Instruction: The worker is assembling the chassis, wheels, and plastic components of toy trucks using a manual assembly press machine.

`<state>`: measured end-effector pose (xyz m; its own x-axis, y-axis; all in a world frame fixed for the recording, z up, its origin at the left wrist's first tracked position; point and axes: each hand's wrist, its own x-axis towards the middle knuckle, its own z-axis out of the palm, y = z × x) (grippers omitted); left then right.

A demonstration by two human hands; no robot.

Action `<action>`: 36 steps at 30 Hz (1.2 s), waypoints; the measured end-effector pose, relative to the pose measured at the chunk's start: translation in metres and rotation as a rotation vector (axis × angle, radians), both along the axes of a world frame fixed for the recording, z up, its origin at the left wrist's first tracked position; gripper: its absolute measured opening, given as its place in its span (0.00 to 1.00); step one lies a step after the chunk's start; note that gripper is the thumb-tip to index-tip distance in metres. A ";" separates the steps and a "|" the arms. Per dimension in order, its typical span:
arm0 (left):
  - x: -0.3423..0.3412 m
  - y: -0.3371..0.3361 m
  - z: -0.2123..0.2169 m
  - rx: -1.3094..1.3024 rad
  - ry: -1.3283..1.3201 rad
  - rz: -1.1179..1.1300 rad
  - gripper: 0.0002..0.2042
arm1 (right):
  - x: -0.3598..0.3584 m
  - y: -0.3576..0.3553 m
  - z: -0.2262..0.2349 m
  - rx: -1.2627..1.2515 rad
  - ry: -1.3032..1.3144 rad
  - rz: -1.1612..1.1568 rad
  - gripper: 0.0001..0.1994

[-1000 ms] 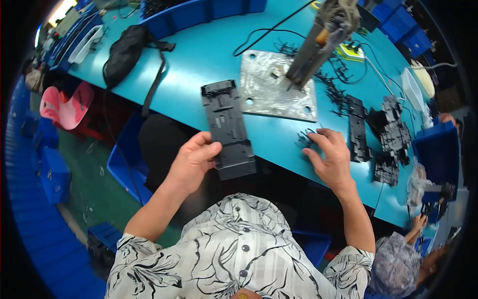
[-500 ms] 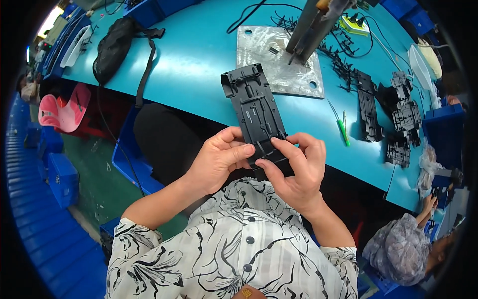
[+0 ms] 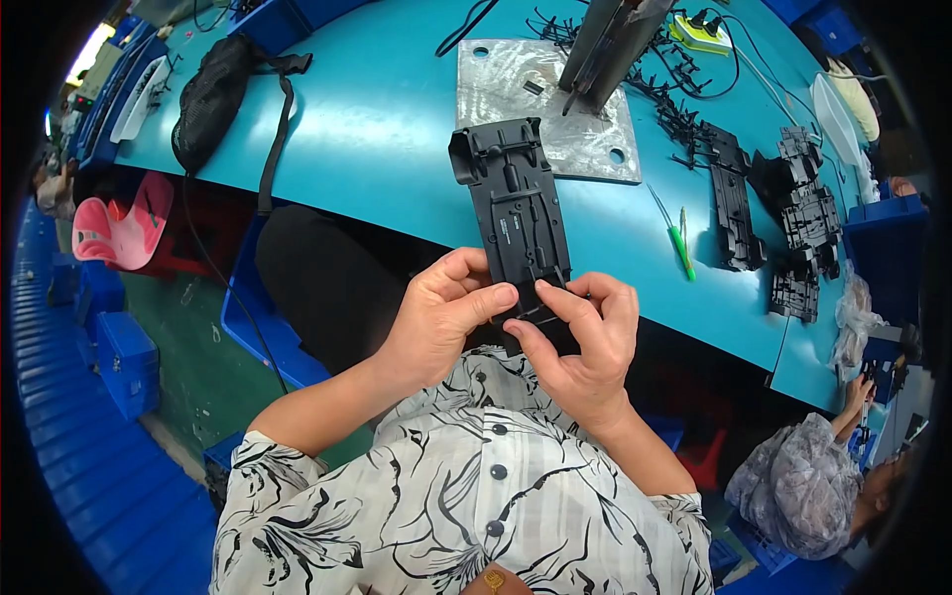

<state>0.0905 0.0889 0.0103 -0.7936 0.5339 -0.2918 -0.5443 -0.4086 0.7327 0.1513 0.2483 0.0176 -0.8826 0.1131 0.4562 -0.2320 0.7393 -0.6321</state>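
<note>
A long black plastic chassis (image 3: 518,213) with molded rods and ribs is held up in front of me, its far end reaching past the table's near edge. My left hand (image 3: 446,312) grips its lower left side, thumb lying on top. On the lower right, my right hand (image 3: 585,332) is closed on the near end, with thumb and index finger pinching close together. Whether a small part sits between those right fingertips is hidden.
Beyond the chassis stands a metal base plate (image 3: 620,134) with an upright post (image 3: 605,55). Green-handled tweezers (image 3: 681,248), more black chassis (image 3: 734,198) and black sprue pieces (image 3: 666,114) lie to the right. A black bag (image 3: 210,104) lies left. A co-worker (image 3: 798,486) sits at far right.
The chassis has turned slightly and its far end has shifted a little right. Both hands keep their hold, with the right fingers moved slightly left.
</note>
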 end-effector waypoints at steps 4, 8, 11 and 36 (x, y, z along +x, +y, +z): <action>0.005 0.008 0.000 -0.048 -0.070 0.080 0.07 | 0.000 -0.001 0.002 -0.039 -0.017 -0.006 0.17; 0.008 0.012 -0.003 -0.104 -0.048 0.166 0.06 | 0.002 0.004 -0.010 -0.162 0.019 0.002 0.11; 0.011 0.015 -0.005 -0.125 0.024 0.192 0.06 | 0.004 0.001 0.000 -0.604 -0.273 -0.068 0.04; 0.025 0.028 -0.009 -0.121 0.082 0.235 0.05 | -0.004 0.014 -0.007 -0.939 -0.483 -0.048 0.03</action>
